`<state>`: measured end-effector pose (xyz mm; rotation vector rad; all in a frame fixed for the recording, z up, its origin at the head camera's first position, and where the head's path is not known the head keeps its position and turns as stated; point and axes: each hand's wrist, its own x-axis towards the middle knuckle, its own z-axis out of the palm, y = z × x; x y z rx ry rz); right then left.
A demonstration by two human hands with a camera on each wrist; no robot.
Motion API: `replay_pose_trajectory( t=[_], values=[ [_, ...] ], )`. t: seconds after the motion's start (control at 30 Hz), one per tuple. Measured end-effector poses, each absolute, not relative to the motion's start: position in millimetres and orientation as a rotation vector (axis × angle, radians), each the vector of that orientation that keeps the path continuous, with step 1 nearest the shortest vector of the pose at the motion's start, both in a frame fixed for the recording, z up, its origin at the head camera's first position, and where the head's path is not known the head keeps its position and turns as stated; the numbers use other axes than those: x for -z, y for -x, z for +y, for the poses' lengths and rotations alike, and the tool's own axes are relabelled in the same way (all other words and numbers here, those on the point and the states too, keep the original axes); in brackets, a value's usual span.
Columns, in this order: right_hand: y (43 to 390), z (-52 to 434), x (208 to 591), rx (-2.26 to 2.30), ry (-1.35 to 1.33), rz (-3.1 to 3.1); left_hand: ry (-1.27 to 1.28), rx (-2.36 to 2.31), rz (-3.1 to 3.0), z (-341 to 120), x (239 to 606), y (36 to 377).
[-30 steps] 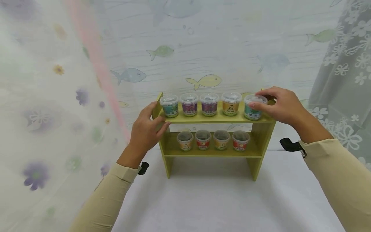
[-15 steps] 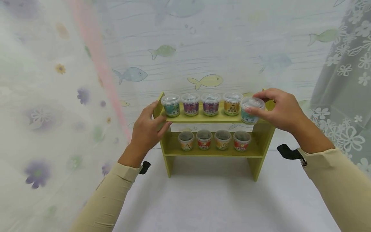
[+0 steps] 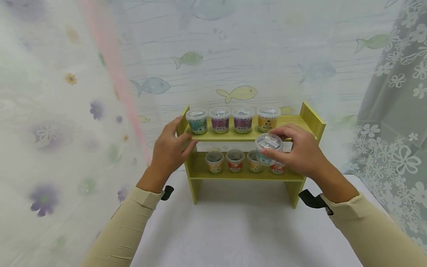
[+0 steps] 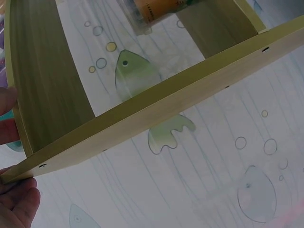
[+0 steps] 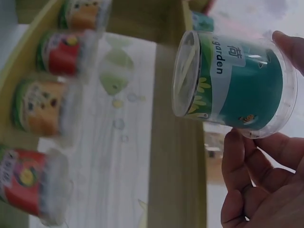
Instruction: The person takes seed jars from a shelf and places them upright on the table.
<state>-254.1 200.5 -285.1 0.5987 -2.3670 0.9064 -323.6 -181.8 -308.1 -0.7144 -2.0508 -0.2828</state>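
Observation:
My right hand (image 3: 301, 154) pinches a lidded clear plastic cup with a teal label (image 3: 262, 157) between thumb and fingers. It is held in front of the yellow-green wooden shelf (image 3: 290, 120), below top-board height, partly covering cups on the lower board. The right wrist view shows this cup (image 5: 247, 85) close up, lying sideways in that view. My left hand (image 3: 168, 150) grips the shelf's left end, with fingers on both sides of the panel in the left wrist view.
On the top board stand another teal-labelled cup (image 3: 197, 122), two purple ones (image 3: 219, 121) and a yellow one (image 3: 268, 119). Red and orange cups (image 3: 234, 161) line the lower board. A white cloth (image 3: 227, 230) lies under the shelf, and a fish-patterned curtain (image 3: 267, 48) hangs behind.
My right hand has lifted the teal cup from the top board's right end and carried it forward, left and down. My left hand has stayed on the shelf's left end.

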Motion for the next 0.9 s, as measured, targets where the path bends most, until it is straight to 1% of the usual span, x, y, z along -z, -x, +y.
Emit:
replay_pose_trajectory(
  t=[0.23, 0.4, 0.9],
  values=[
    [259, 182, 322, -0.908, -0.681, -2.346, 0.707, 0.286, -2.053, -181, 307, 322],
    [256, 166, 343, -0.949, -0.713, -2.357, 0.698, 0.282, -2.06, -181, 307, 319],
    [245, 128, 385, -1.172, -0.668, -2.496, 0.692, 0.272, -2.06, -181, 308, 321]
  ],
)
